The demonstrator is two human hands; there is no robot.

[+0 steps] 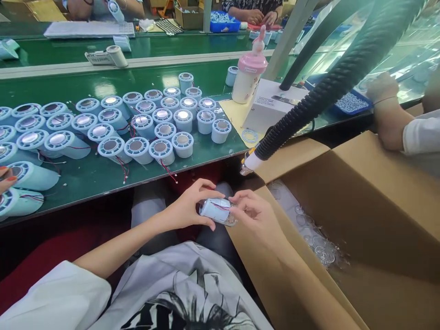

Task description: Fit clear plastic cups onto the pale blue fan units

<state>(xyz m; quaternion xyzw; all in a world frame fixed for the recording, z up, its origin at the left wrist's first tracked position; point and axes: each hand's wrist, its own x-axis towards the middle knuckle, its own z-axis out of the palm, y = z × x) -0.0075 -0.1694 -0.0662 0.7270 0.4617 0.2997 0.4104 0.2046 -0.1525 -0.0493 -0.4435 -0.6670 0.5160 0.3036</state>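
Above my lap I hold a light blue plastic cylinder [213, 209] lying on its side, with thin red and dark wires along it. My left hand [192, 206] grips its left end, thumb below and fingers above. At its right end is a clear plastic piece [231, 219], pinched by the fingers of my right hand [252, 211]. Whether the clear piece sits fully around the cylinder's end I cannot tell. Many similar blue cylinders with round silvery centres, such as one cylinder [161, 151], stand on the green bench [144, 176], several trailing wires.
An open cardboard box [374, 220] at my right holds clear plastic parts [323, 252]. A black ribbed hose [330, 87] hangs over it. A pink-topped bottle [249, 71] stands beside a white box [268, 103]. Co-workers' hands show at left, right and across the bench.
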